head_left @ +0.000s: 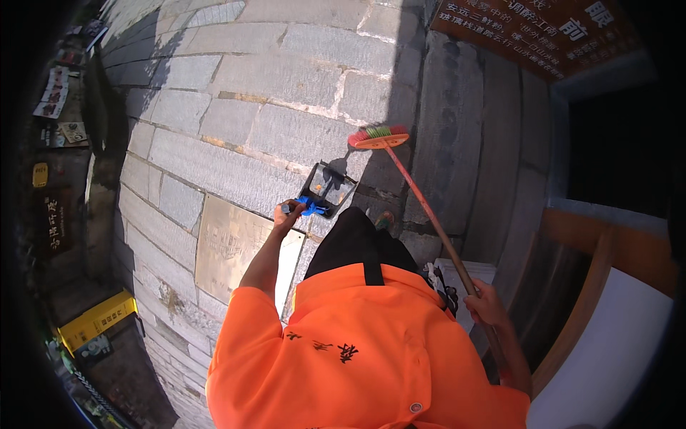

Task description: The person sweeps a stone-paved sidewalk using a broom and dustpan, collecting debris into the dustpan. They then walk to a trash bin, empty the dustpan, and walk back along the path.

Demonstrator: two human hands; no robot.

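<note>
My left hand (pixel 287 213) is closed around the upright handle of a dark dustpan (pixel 348 191), which has blue material tied near its handle. A few small orange bits lie in the pan. My right hand (pixel 486 303) grips the long wooden stick of a broom (pixel 416 187) at my right side. The stick runs forward to an orange head with red and green bristles (pixel 381 133), just beyond the dustpan and apart from it. Whether the bristles touch the ground I cannot tell.
Stone paving (pixel 286 136) spreads ahead, partly shaded. A metal plate (pixel 232 239) is set in it at left. A brown sign board (pixel 536 36) stands at far right, above a dark opening (pixel 614 150). Wooden framing (pixel 579 314) is close on my right; a yellow sign (pixel 98 320) is far left.
</note>
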